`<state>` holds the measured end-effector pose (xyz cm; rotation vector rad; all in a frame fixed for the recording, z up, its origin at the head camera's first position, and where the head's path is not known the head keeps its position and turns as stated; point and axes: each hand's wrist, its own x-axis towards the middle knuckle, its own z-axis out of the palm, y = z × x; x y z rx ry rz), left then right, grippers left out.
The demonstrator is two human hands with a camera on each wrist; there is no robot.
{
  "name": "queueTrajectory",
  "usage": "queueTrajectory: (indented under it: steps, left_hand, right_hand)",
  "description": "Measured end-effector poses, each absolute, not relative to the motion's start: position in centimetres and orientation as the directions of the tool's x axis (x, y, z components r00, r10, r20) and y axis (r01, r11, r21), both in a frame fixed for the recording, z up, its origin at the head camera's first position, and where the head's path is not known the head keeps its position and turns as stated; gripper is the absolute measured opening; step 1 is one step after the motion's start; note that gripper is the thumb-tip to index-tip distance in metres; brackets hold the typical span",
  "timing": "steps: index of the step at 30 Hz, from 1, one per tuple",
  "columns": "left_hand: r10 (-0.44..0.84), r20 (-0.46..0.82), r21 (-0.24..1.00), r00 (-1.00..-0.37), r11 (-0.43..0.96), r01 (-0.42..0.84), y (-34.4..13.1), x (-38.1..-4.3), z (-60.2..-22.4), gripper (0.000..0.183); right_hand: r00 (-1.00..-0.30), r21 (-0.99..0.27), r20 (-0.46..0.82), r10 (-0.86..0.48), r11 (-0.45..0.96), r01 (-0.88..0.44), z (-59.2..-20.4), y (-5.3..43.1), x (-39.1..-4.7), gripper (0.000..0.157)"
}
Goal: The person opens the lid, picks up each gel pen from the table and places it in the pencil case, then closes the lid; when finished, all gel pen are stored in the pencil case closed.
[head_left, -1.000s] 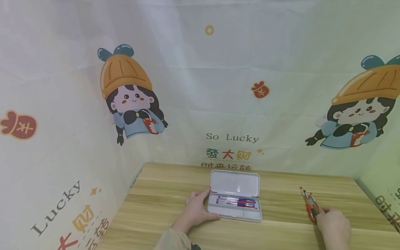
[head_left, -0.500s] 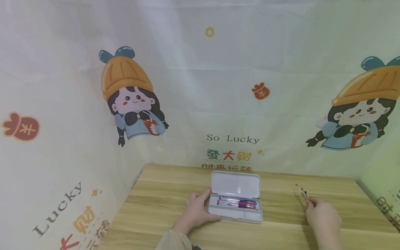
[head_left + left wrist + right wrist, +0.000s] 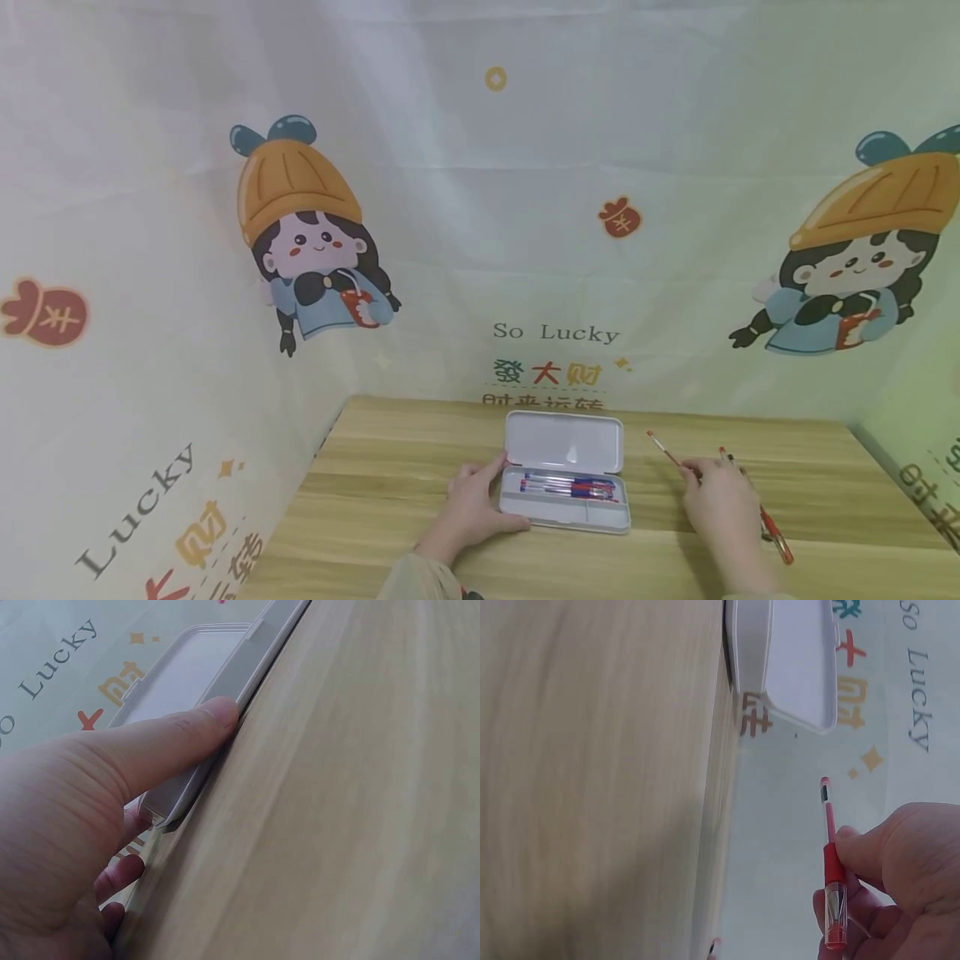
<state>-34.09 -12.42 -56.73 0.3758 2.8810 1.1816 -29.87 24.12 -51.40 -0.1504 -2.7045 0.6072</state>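
Observation:
An open white pencil case (image 3: 564,442) lies on the table with its lid tipped back. Several blue and red gel pens (image 3: 566,485) lie in its rear compartment. My left hand (image 3: 472,507) holds the case's left end; in the left wrist view the thumb (image 3: 214,716) presses on its front wall. To the right of the case, my right hand (image 3: 723,504) pinches a red gel pen (image 3: 834,862), its thin end pointing up and left. Beneath that hand, partly hidden, lie other pens, a red one (image 3: 780,546) and a dark one among them.
The wood-grain table (image 3: 390,450) meets a printed cloth backdrop (image 3: 450,250) at its back and sides. Small front compartments (image 3: 551,508) in the case hold no pens. A sleeve (image 3: 420,577) covers the left forearm.
My right hand has moved left toward the case. It held several pens before; now it holds one red pen, and the others lie on the table. My left hand has stayed put.

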Motion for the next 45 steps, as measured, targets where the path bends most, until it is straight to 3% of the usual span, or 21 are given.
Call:
queueTrajectory:
  steps: [13,22,28,38,45]
  left_hand:
    - [0.232,0.089,0.684,-0.969,0.692,0.228,-12.3,-34.4,-56.5,0.126]
    - [0.218,0.087,0.698,-0.972,0.683,0.215,-12.2,-34.4,-56.3,0.125]
    - [0.219,0.091,0.697,-0.972,0.683,0.219,-12.3,-34.4,-56.2,0.125]
    - [0.223,0.080,0.697,-0.971,0.684,0.215,-12.4,-34.2,-56.4,0.125]
    - [0.229,0.080,0.700,-0.970,0.680,0.218,-12.4,-34.0,-56.4,0.124]
  right_hand:
    - [-0.870,-0.294,0.487,-0.074,0.924,-0.243,-51.8,19.2,-31.5,0.011]
    - [-0.849,-0.253,0.492,-0.192,0.902,-0.351,-52.1,16.2,-32.7,0.003]
    - [-0.809,-0.228,0.514,-0.285,0.864,-0.449,-52.8,15.2,-33.4,0.007]
    - [-0.856,-0.271,0.392,-0.336,0.847,-0.457,-53.2,14.1,-33.5,0.006]
    - [-0.798,-0.195,0.415,-0.436,0.815,-0.546,-54.0,14.2,-33.8,0.004]
